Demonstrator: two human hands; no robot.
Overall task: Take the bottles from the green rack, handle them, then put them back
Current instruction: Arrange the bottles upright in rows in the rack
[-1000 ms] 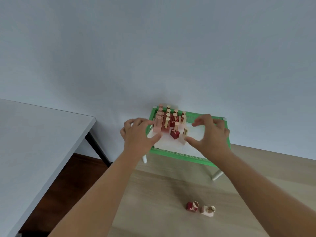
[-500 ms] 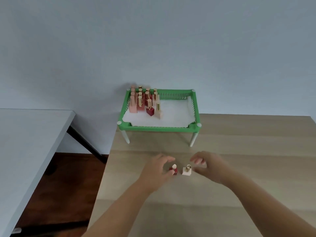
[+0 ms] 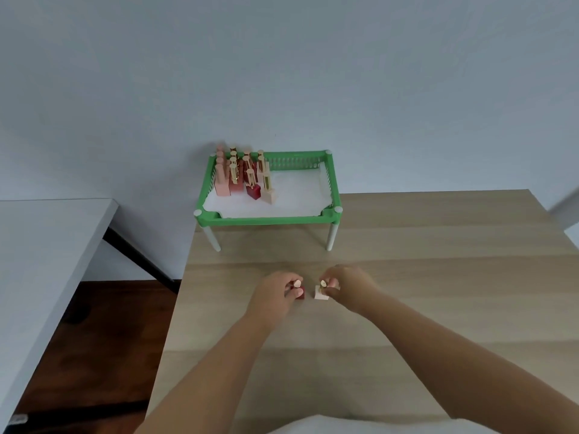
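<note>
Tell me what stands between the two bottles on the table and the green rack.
Nothing visible. The red bottle in the left hand and the pale bottle in the right hand face bare table up to the green rack, whose right side is free.

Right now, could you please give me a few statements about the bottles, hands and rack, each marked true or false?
1. The left hand grips a red bottle on the wooden table. True.
2. The right hand is inside the green rack. False: it holds a pale pink bottle on the table.
3. The rack is empty. False: bottles cluster at its back left.
4. The rack stands on white legs. True.
</note>
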